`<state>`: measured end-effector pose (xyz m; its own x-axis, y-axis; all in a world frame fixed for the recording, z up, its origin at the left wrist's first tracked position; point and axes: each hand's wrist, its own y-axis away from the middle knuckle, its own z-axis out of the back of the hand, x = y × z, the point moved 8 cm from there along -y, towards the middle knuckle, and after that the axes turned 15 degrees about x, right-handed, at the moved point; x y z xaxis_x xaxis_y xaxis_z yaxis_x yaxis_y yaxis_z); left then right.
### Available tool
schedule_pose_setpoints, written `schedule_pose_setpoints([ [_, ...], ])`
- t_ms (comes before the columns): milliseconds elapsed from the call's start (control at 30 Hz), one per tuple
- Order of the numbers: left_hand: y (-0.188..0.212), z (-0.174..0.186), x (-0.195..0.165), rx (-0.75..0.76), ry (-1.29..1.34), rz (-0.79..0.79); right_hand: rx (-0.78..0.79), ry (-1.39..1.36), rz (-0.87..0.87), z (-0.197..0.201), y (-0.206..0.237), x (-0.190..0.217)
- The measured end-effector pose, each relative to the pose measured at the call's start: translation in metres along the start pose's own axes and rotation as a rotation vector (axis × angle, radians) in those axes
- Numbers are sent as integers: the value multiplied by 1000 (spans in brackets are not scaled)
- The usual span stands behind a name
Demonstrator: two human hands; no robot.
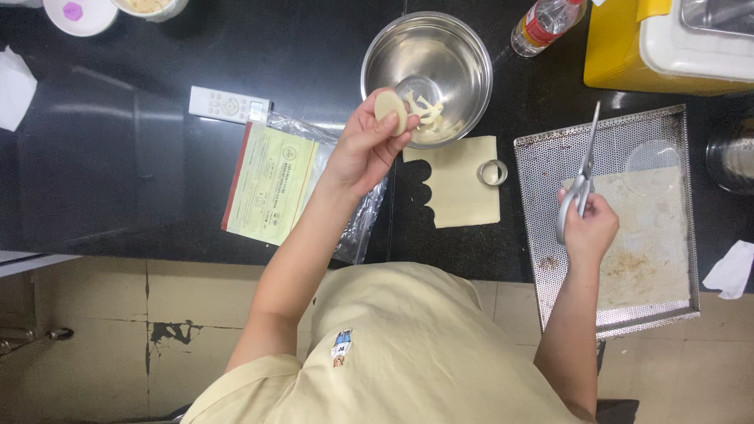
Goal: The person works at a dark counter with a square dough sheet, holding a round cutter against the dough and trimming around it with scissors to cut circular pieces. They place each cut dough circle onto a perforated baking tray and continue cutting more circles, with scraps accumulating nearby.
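Observation:
My left hand (365, 145) holds a small round disc of pale dough (390, 110) up by the rim of a steel bowl (459, 55) that has several dough scraps (428, 114) in it. My right hand (591, 228) grips a pair of scissors (580, 177), blades pointing away from me, over a perforated metal tray (550, 157). Between the hands, a pale dough sheet (459, 188) with round holes cut along its left edge lies on the black counter. A metal ring cutter (492, 172) rests at the sheet's right edge.
A clear plastic bag with a paper label (271, 184) and a white remote control (228, 104) lie left of the bowl. A plastic bottle (544, 23) and a yellow and white cooler box (667, 47) stand at the back right. White tissues (730, 271) lie at both sides.

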<state>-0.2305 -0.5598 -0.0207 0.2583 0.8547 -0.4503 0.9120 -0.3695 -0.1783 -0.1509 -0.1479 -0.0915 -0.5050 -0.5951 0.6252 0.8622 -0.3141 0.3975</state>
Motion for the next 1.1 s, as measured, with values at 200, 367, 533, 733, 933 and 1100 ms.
schedule_pose_setpoints([
  [200, 12, -50, 12, 131, -161, -45, 166, -97, 596, -15, 76, 77],
  [367, 16, -86, 18, 209, -264, -107, 255, 54, 792, -25, 138, 168],
  [533, 17, -93, 16, 188, -338, -148, 297, 38, 763, -23, 148, 206],
  [733, 16, -88, 13, 159, -346, -170, 304, 37, 768, -23, 148, 205],
  [933, 17, -85, 13, 153, -351, -167, 260, 74, 813, -19, 147, 203],
  [1100, 16, -82, 13, 134, -354, -172, 248, 90, 811, -19, 144, 201],
])
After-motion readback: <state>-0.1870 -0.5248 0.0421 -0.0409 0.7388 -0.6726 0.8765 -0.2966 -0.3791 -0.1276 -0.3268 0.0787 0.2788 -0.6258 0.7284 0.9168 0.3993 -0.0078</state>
